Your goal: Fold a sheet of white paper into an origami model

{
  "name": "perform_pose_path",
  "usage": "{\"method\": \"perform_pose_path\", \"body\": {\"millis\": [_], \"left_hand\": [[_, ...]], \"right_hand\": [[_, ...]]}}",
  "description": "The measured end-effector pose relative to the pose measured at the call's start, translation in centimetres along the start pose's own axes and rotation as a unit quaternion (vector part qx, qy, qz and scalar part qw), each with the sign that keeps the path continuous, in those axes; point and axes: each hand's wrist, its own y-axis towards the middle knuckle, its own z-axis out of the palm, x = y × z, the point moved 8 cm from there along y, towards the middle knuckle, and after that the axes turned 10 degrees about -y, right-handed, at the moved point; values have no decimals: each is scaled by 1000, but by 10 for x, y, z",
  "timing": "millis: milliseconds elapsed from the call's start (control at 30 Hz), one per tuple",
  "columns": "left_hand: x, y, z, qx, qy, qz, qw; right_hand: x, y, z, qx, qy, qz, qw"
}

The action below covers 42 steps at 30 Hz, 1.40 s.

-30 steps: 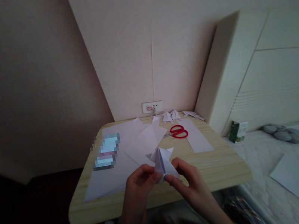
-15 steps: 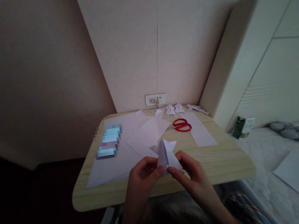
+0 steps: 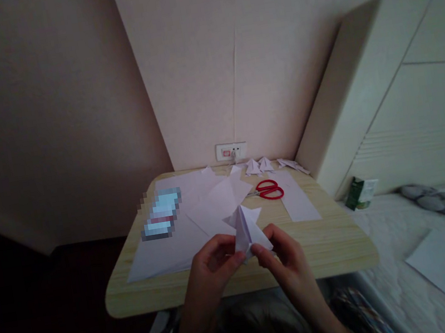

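Observation:
Over the table's front part, a folded white paper figure (image 3: 246, 229) is held between both hands, its pointed end away from me and two side points sticking out. My left hand (image 3: 216, 258) pinches its lower left corner, thumb on top. On the lower right side, my right hand (image 3: 280, 251) grips it with the thumb pressed near the bottom fold. The undersides of the fingers are hidden by the paper. Red-handled scissors (image 3: 269, 189) lie just beyond, on the table (image 3: 337, 249). White paper sheets (image 3: 164, 254) spread out to the left.
A phone with a blurred screen (image 3: 161, 214) rests on the sheets. Several folded paper figures (image 3: 253, 167) sit along the wall below a socket (image 3: 231, 151). A paper strip (image 3: 300, 199) lies at right. Beside the table, a bed (image 3: 389, 235) bears a green-and-white packet (image 3: 356, 193) and paper.
The camera view has shifted slightly. Both hands stay on the paper figure, with the thumbs a little farther apart at its bottom fold.

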Motion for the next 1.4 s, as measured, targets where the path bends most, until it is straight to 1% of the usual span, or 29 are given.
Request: {"method": "perform_pose_path", "body": {"millis": [100, 267, 500, 567, 633, 733, 867, 933, 1000, 1133, 1233, 1400], "left_hand": [[-3, 0, 3, 4, -1, -4, 1000], [-8, 5, 5, -22, 13, 14, 1000], [2, 36, -1, -41, 29, 46, 998], [4, 45, -3, -38, 36, 52, 997], [3, 52, -3, -34, 43, 60, 997], [-12, 59, 1, -18, 48, 79, 996], [-47, 67, 11, 16, 46, 120, 992], [-62, 69, 13, 22, 39, 137, 990], [-71, 70, 14, 25, 34, 139, 989], [-71, 65, 16, 34, 31, 115, 992], [-69, 58, 16, 27, 25, 103, 994], [-72, 49, 16, -4, 32, 124, 992]], "right_hand": [[-2, -1, 3, 1, 18, 5, 1000], [-8, 1, 6, -4, 45, 14, 999], [-29, 31, 16, -14, 53, -2, 998], [-35, 39, 19, -15, 52, -8, 998], [-35, 45, 20, -17, 51, -15, 998], [-23, 56, 17, -16, 49, -37, 998], [7, 72, 10, -3, 46, -71, 996], [20, 76, 7, 4, 44, -84, 995], [29, 75, 5, 9, 42, -93, 995], [37, 64, 3, 14, 39, -102, 994], [40, 57, 2, 16, 32, -106, 994], [37, 53, 5, 19, 34, -99, 994]]}}
